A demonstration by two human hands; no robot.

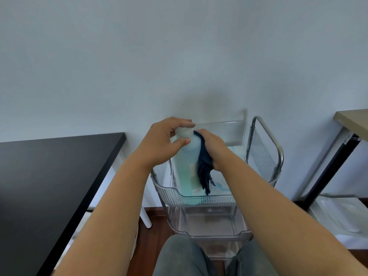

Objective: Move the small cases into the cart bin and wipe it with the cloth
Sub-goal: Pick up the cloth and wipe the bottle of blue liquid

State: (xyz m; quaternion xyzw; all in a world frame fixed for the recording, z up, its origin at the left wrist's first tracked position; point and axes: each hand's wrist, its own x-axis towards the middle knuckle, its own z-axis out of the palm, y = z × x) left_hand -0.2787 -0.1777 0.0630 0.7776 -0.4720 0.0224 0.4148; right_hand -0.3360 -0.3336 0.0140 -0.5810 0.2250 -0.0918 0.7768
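Observation:
A tall pale blue-green bottle (187, 162) with a white top stands upright in the top bin (171, 188) of a clear ribbed plastic cart. My left hand (165, 140) grips the bottle's white top between thumb and fingers. My right hand (211, 146) presses a dark blue cloth (204, 168) against the bottle's right side, and the cloth's loose end hangs down into the bin. A pale flat item (221, 188) lies on the bin floor to the right of the bottle; I cannot tell whether it is a small case.
A black table (49, 186) stands to the left, close to the cart. A light wood table with a black leg (336, 162) is at the right. The cart has a metal handle (266, 136) and an empty-looking lower bin (211, 222). My knees are below.

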